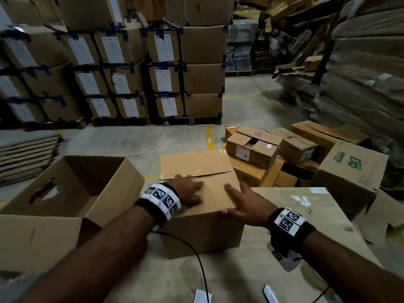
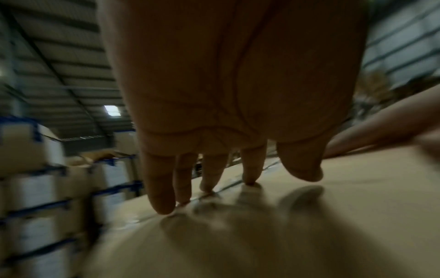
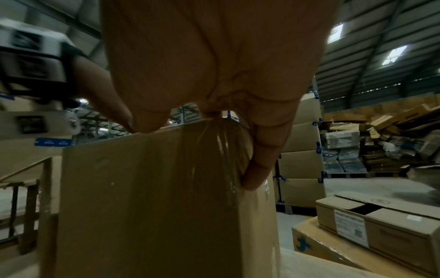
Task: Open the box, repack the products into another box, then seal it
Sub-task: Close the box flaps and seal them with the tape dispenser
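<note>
Both of our hands are on the closed brown cardboard box sealed with clear tape [image 1: 196, 169], which stands at the centre of our view on a larger flat carton [image 1: 306, 215]. Our left hand [image 1: 188, 191] lies flat on its top with straight fingers [image 2: 161, 188] touching the taped seam, while our right hand [image 1: 244, 204] clasps the near right corner, thumb on top, fingers [image 3: 262, 163] wrapped down the side. An empty open-topped brown cardboard box [image 1: 72, 184] sits just beside it at nine o'clock.

Dim warehouse light from roof skylights [image 3: 394, 54]; wrist views blurred, edges smeared and bent
</note>
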`<state>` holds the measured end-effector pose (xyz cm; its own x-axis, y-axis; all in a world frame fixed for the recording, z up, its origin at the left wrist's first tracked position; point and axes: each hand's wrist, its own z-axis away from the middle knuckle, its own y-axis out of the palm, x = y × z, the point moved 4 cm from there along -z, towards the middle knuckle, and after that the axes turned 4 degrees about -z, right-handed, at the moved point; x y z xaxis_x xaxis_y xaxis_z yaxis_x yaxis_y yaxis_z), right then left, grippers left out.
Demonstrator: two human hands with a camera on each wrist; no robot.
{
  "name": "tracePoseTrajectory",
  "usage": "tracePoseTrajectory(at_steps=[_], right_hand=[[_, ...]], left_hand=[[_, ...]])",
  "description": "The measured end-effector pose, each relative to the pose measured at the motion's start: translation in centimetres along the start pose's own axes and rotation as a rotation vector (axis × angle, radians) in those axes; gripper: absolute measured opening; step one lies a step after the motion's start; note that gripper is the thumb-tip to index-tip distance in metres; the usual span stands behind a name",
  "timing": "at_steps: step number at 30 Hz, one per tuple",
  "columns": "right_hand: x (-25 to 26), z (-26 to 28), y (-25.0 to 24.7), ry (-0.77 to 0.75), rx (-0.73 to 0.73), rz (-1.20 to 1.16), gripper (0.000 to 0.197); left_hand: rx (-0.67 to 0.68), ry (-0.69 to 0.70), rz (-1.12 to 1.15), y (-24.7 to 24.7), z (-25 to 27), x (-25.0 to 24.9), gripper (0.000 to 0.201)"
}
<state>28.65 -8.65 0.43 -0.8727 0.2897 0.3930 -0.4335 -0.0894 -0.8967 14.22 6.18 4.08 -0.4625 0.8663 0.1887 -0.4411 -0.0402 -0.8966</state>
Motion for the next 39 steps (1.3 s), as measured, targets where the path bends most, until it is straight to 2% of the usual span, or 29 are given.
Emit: tracePoseTrajectory(at_steps=[2,5,9,13,15,17,20,22,24,28,33,35,38,39], right_hand=[[0.2,0.9,0.1,-0.012,-0.027,0.018,0.078],[-0.4,0.3,-0.2,0.005,-0.062,0.082,0.064],[-1.6,-1.5,-1.9,-0.027,-0.051,0.257,0.062],[-3.1,-2.9,-5.5,0.185,-0.218,0.400,0.043],[-2.4,-3.5,-5.8,0.225,-0.255,0.297,0.041],[-0.1,-4.1,-4.5,0.196,-0.218,0.122,0.044],[4.1,-4.5,-1.9,0.201,-0.188,-0.033,0.046],[5.2,-4.7,-0.7,0.249,-0.184,-0.022,0.061],[5.4,-4.6,0.0,0.268,-0.168,0.007,0.067],[4.7,-4.6,-0.2,0.271,-0.147,-0.006,0.055],[4.0,-4.4,-2.7,0.210,-0.189,0.074,0.044],[4.7,-3.8,-2.2,0.192,-0.177,0.079,0.051],[6.0,-2.6,-0.2,0.119,-0.028,0.039,0.091],[6.2,-2.2,0.3,0.080,0.007,0.061,0.096]], left_hand=[[0.016,-0.087,0.007,-0.4,0.1,3.1,0.057],[0.021,-0.131,0.032,-0.5,-0.3,6.4,0.059],[0.047,-0.135,-0.070,0.4,-1.3,6.7,0.064],[0.021,-0.094,-0.111,0.5,-1.6,5.9,0.067],[-0.031,-0.112,-0.003,0.3,-1.9,7.1,0.059],[-0.079,-0.175,0.075,0.3,-2.6,9.4,0.059],[-0.027,-0.273,0.122,1.2,-3.5,12.3,0.088],[0.030,-0.270,0.173,1.5,-3.9,12.9,0.099],[0.034,-0.254,0.181,1.2,-4.1,12.9,0.102],[0.003,-0.271,0.148,1.7,-2.6,12.1,0.100],[-0.043,-0.381,0.140,3.7,1.3,10.0,0.092],[-0.040,-0.419,0.139,4.5,2.7,9.5,0.089],[-0.026,-0.477,0.153,5.1,4.6,8.7,0.086],[-0.011,-0.493,0.171,5.1,5.2,8.4,0.086]])
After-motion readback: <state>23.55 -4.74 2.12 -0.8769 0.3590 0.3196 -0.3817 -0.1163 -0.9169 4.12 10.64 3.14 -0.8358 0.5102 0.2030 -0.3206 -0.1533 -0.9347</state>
